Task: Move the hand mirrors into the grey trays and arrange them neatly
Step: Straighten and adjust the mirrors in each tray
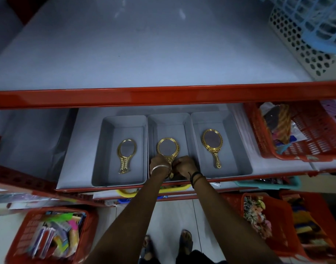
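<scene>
Dim, bluish light is falling from above, shelf (163,96) edges are bowing with wide-angle distortion, and the lower-left basket (49,231) is smearing into blur.

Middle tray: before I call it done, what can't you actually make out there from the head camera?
- Handle of the middle mirror: covered by the left hand and right hand.
- Grip: whether either hand pinches the handle or only touches it is unclear.
- Middle tray front wall: hidden behind both wrists.
- Mirror glass: dim, no detail.
</scene>
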{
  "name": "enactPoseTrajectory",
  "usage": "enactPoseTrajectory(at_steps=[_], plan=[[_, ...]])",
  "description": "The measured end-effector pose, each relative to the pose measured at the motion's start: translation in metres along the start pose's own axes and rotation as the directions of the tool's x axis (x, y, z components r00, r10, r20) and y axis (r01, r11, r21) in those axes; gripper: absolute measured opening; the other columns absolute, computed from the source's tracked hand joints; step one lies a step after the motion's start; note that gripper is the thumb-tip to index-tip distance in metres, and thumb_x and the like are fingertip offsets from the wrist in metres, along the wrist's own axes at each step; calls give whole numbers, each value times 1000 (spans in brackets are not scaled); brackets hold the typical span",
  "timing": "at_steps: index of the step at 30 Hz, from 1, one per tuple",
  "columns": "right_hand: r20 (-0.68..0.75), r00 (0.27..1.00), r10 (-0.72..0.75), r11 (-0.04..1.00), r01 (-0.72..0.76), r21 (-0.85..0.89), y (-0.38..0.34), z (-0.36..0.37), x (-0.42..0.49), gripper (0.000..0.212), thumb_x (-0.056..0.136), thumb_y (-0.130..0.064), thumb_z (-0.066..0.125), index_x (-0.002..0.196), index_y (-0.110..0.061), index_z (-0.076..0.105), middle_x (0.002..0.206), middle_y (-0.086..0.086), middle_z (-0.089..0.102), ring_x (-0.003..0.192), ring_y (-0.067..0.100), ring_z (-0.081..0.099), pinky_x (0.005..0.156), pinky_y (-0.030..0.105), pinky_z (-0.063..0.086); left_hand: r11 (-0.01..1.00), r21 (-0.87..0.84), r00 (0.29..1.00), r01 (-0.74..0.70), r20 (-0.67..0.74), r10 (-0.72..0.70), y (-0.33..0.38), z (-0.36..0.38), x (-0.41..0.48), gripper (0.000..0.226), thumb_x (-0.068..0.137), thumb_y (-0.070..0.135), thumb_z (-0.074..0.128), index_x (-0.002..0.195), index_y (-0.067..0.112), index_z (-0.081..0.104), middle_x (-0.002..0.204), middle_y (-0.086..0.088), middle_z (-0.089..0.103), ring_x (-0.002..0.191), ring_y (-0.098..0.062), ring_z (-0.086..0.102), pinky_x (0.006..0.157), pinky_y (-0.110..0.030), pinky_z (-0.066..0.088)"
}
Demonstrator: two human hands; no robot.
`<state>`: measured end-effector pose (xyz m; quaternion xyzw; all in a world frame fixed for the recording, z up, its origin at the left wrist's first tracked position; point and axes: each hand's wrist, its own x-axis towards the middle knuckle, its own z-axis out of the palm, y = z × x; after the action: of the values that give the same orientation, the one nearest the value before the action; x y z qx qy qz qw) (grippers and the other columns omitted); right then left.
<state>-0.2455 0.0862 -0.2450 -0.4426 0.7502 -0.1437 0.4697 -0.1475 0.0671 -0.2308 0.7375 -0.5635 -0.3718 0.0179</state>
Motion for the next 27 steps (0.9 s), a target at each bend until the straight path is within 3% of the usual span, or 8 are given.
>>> enactPoseTrajectory(at_steps=[7, 16, 23, 27], plan=[[-69, 997, 41, 989, -31, 144, 2, 5, 3, 20, 80, 6, 57, 90, 7, 74, 97, 23, 74, 93, 35, 70, 85, 45, 59, 1000, 8, 999, 8, -33, -7, -3, 3, -4, 24, 93, 10, 52, 107, 0, 68, 110, -18, 71, 103, -32, 68, 82, -37, 56], [-118, 993, -7, 996, 18, 93, 6, 6, 1, 21, 85, 1, 57, 94, 1, 76, 99, 18, 76, 94, 28, 71, 87, 32, 57, 1000, 2, 1000, 13, -19, -13, -1, 2, -3, 25, 92, 13, 55, 109, -1, 67, 111, -17, 71, 105, -30, 68, 82, -35, 56], [-181, 983, -42, 996, 57, 75, 2, 6, 0, 23, 87, -2, 55, 95, -1, 77, 97, 15, 77, 92, 26, 71, 79, 25, 54, 999, -51, 1000, 2, -29, -3, 2, 1, -1, 24, 91, 9, 55, 108, -2, 68, 111, -18, 71, 105, -32, 67, 86, -38, 55], [-202, 978, -47, 996, 60, 62, -2, 2, 3, 25, 86, -3, 53, 93, -4, 78, 97, 13, 77, 92, 26, 71, 81, 28, 56, 997, -70, 999, -20, -34, 18, 2, 1, 5, 25, 92, 10, 51, 104, -1, 70, 106, -17, 73, 101, -32, 69, 82, -37, 56]])
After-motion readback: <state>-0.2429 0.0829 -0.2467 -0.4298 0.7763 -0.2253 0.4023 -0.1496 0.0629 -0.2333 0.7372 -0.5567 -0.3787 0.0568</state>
